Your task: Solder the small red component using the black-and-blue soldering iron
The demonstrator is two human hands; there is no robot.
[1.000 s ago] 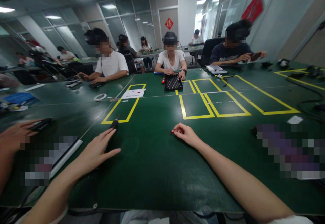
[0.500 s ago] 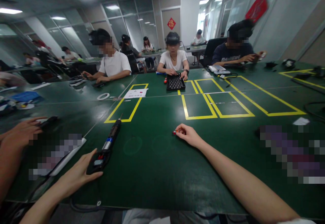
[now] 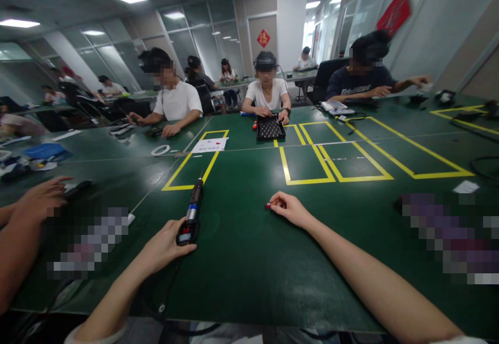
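My left hand point(image 3: 166, 245) is closed round the rear end of a black electric screwdriver point(image 3: 191, 216), whose tip points away from me toward the yellow tape. A cable runs from the tool's rear over the table's near edge. My right hand point(image 3: 289, 209) rests on the green table point(image 3: 241, 261) with its fingertips pinched on a small red part point(image 3: 268, 205).
Yellow tape rectangles point(image 3: 307, 164) mark the middle of the table. A black tray point(image 3: 270, 128) lies in front of a person opposite. Another person's hand point(image 3: 39, 198) rests at my left beside a black device point(image 3: 80, 187). Paper point(image 3: 210, 145) and a tape roll point(image 3: 160, 150) lie further back.
My left hand has taken hold of the screwdriver and drawn it right and toward me, its tip now pointing forward. My right hand has stayed on the small red part.
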